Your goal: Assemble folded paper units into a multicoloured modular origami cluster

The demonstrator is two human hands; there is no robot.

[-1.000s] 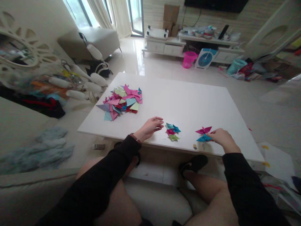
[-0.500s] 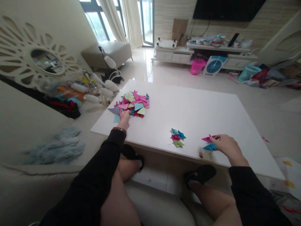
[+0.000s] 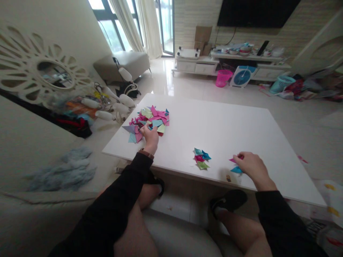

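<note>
At the left of the white table (image 3: pixel 214 121) lies a heap of folded coloured paper (image 3: pixel 158 116), pink, pale green, blue and purple. My left hand (image 3: pixel 150 138) reaches into its near edge, thumb and fingers apart, with small blue paper between them. My right hand (image 3: pixel 253 169) is closed at the right, its fingertips pinching a pink folded paper (image 3: pixel 232 160), mostly hidden by the fingers. A blue folded paper (image 3: pixel 237 170) lies right beneath that hand, partly covered. Between my hands sits a small group of origami pieces: teal (image 3: pixel 198 152), blue (image 3: pixel 206 155), crimson (image 3: pixel 199 158) and green (image 3: pixel 203 165).
A white lamp (image 3: pixel 124 101) with several shades stands beyond the table's left edge, near a sunburst mirror (image 3: pixel 55 73). Across the floor are a pink basket (image 3: pixel 223 78), a blue fan (image 3: pixel 242 76) and a low TV cabinet (image 3: pixel 198 66). My knees are below the table's front edge.
My left hand has shifted slightly right along the heap, and its fingers have spread. A pink paper at the heap's near left is uncovered. My right hand has moved slightly left over the pink paper.
</note>
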